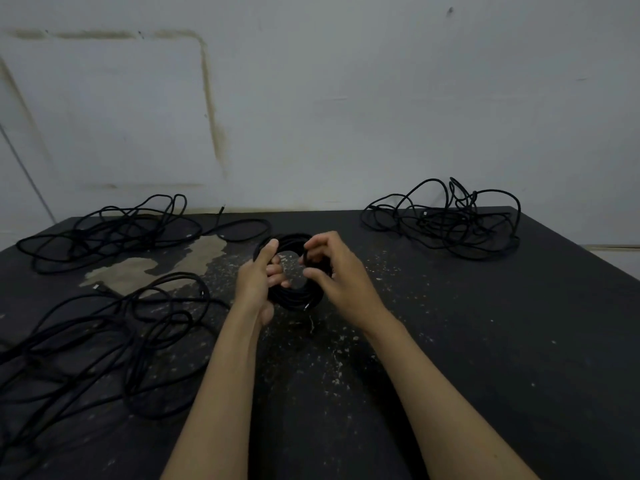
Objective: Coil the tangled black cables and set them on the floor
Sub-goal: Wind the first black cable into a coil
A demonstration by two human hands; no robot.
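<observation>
A black cable wound into a round coil [294, 298] is held upright over the middle of the dark floor [485, 323]. My left hand [260, 278] grips the coil's left side, fingers through its centre. My right hand [334, 270] grips the right side and pinches a cable end near the top. Three tangled black cables lie loose: one at the far left [104, 230], one at the near left [104, 344], one at the far right [446, 220].
A pale stained wall [311, 116] rises behind the dark floor surface. The floor has a worn bare patch [156, 268] and white speckles around the centre. Its right edge [595, 258] borders a lighter strip.
</observation>
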